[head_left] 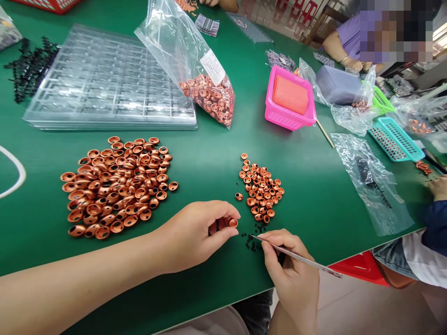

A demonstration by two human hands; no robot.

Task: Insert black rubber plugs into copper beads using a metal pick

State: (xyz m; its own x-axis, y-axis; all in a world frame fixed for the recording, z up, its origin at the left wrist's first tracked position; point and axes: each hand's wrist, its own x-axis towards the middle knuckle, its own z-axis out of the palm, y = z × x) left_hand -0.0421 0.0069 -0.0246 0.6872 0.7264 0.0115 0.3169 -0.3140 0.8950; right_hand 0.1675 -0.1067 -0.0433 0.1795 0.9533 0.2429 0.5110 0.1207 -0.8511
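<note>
Between thumb and fingertips, my left hand (204,235) pinches one small copper-coloured cup (233,223), its hollow side facing up. My right hand (291,270) grips slim metal tweezers (300,257) like a pen. Their tip is down among tiny black pieces (252,243) scattered on the green table. Just beyond the black pieces lies a pile of small copper cups (261,188), with a single cup (239,197) apart on its left. Past my left forearm spreads a bigger heap of larger copper-coloured cups (118,186), each with a hole.
Stacked clear plastic trays (115,83) stand at the back left beside black parts (31,67). A clear bag of copper cups (209,95) leans there. Rightward are a pink basket (291,122), a plastic bag (373,186) and a turquoise basket (398,139). Other people (352,37) sit around the table.
</note>
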